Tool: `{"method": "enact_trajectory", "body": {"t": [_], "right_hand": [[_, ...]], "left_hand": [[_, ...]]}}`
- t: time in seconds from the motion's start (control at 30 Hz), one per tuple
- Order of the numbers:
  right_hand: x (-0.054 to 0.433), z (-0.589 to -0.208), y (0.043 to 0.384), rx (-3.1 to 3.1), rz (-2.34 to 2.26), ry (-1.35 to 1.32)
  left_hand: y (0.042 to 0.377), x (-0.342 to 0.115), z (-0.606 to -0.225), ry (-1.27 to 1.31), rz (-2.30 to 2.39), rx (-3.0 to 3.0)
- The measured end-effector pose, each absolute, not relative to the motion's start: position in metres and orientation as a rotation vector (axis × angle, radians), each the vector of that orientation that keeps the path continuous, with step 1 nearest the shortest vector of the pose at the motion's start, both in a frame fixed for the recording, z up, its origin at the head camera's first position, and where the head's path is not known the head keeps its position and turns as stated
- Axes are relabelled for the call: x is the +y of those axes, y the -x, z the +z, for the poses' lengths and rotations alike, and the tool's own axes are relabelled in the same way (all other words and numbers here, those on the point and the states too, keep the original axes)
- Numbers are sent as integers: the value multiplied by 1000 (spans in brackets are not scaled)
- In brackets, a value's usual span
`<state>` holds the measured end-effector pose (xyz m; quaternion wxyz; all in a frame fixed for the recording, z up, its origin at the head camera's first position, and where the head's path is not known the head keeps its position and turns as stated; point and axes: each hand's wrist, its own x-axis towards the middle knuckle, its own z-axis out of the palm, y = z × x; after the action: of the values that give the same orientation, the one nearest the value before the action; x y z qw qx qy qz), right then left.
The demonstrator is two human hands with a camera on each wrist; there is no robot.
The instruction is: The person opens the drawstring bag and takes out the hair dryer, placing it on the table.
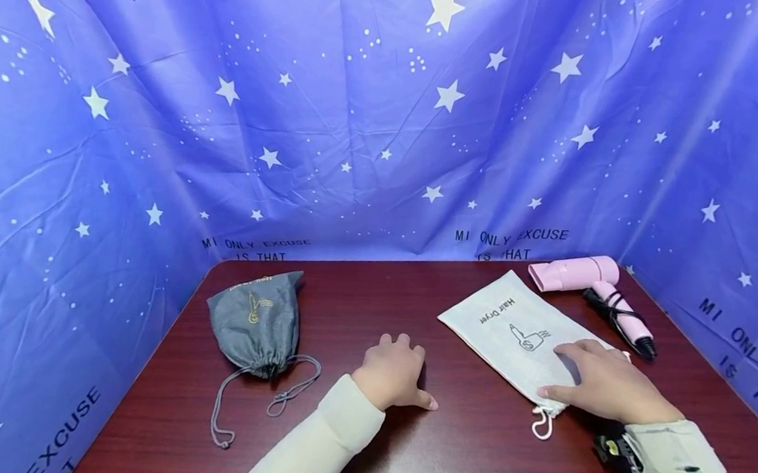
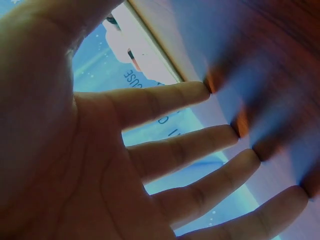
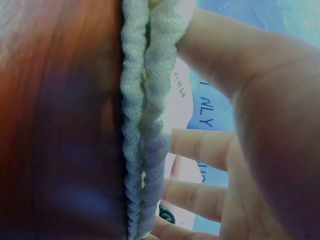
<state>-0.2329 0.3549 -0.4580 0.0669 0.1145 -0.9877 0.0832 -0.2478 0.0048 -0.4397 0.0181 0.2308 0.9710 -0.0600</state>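
Note:
My right hand (image 1: 608, 381) rests on a white drawstring bag (image 1: 502, 328) printed "Hair Dryer", with thumb and fingers spread across its mouth end. In the right wrist view the bag's gathered mouth (image 3: 145, 125) lies flat along the table, its edges slightly parted, beneath the extended fingers (image 3: 197, 150). My left hand (image 1: 395, 371) stands to the left of this bag, palm down, fingers extended and fingertips at the tabletop. Nothing is in its grasp in the left wrist view, where the palm (image 2: 100, 170) shows bare. A white cord loop (image 1: 542, 425) sticks out by the right thumb.
Behind the white bag lies a pink hair dryer (image 1: 576, 273), a black cord (image 1: 617, 311) wound about its handle. A grey drawstring bag (image 1: 255, 323) with loose strings sits at the left. Blue starry cloth (image 1: 362, 116) walls in the dark red table (image 1: 375, 288).

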Motion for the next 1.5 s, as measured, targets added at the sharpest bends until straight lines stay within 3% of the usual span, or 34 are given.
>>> {"method": "enact_trajectory", "body": {"t": [1.5], "right_hand": [[374,-462,240,-2992,281,-264]], "left_hand": [[249,5,-437,-655,-131,3010]]}}
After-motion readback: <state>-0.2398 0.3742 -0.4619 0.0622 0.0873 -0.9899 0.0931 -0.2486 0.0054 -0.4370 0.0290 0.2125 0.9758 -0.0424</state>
